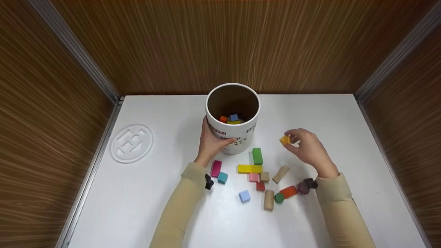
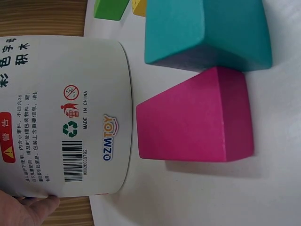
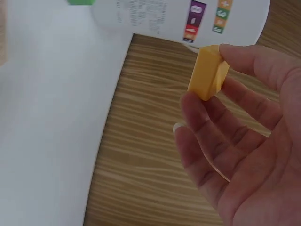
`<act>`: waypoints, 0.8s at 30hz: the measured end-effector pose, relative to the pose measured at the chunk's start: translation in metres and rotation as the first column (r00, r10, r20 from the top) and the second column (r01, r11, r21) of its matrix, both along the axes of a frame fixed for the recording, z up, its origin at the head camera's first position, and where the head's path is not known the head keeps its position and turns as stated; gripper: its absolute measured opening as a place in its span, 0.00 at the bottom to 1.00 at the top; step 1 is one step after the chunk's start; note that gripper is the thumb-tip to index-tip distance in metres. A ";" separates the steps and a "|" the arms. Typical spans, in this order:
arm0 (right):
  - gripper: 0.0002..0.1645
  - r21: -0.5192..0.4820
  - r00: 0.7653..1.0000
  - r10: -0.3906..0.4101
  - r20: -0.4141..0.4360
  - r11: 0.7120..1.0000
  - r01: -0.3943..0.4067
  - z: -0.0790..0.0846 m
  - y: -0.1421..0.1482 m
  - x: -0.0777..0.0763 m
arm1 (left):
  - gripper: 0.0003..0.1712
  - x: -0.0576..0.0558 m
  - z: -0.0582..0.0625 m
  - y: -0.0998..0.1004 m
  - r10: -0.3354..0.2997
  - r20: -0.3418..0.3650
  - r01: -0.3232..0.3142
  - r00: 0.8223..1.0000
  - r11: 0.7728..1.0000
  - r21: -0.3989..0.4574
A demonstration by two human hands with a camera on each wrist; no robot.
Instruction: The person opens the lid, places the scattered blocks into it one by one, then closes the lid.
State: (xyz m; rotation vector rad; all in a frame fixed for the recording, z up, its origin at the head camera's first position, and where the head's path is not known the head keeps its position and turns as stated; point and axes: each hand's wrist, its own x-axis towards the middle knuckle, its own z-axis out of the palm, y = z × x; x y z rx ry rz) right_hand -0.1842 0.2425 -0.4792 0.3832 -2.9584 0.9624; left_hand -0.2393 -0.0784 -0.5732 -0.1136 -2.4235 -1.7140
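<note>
In the head view a tall white printed canister (image 1: 237, 137) stands at the back middle, its top uncovered, with several coloured blocks (image 1: 234, 117) visible inside. My left hand (image 1: 211, 143) grips its left side, the thumb across the printed front. Between thumb and fingertips my right hand (image 1: 310, 148) pinches a yellow-orange block (image 3: 206, 73), raised to the right of the canister. Near the left wrist lie a magenta block (image 2: 188, 120) and a teal block (image 2: 211, 33). A green block (image 1: 257, 156) lies just in front of the canister.
On the white table, loose blocks include a long yellow one (image 1: 249, 168), a light blue cube (image 1: 244, 196), a wooden cylinder (image 1: 268, 200) and a red-orange block (image 1: 288, 192). A round white lid (image 1: 132, 143) with cut-out shapes lies at the left. Wood-grain walls (image 1: 220, 44) enclose the table.
</note>
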 end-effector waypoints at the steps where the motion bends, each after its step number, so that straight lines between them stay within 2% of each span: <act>1: 0.19 -0.005 1.000 0.007 -0.014 1.000 -0.008 0.004 -0.003 -0.002 | 0.74 0.000 0.000 0.000 0.002 0.001 -0.002 1.000 1.000 0.000; 5: 0.19 -0.027 0.997 0.036 -0.074 0.999 -0.038 0.021 -0.015 -0.011 | 0.75 0.000 0.001 0.000 0.010 0.017 -0.010 1.000 1.000 -0.009; 13: 0.19 -0.060 0.977 0.073 -0.198 0.994 -0.086 0.056 -0.047 -0.030 | 0.75 0.000 0.000 0.000 0.005 0.003 -0.005 1.000 1.000 -0.009; 18: 0.19 -0.071 0.969 0.104 -0.226 0.990 -0.122 0.066 -0.067 -0.043 | 0.75 0.000 0.000 0.000 0.004 0.013 -0.004 1.000 1.000 -0.002; 24: 0.20 -0.062 0.968 0.114 -0.222 0.990 -0.131 0.070 -0.088 -0.054 | 0.74 -0.001 0.001 0.000 0.000 0.017 0.000 1.000 1.000 -0.001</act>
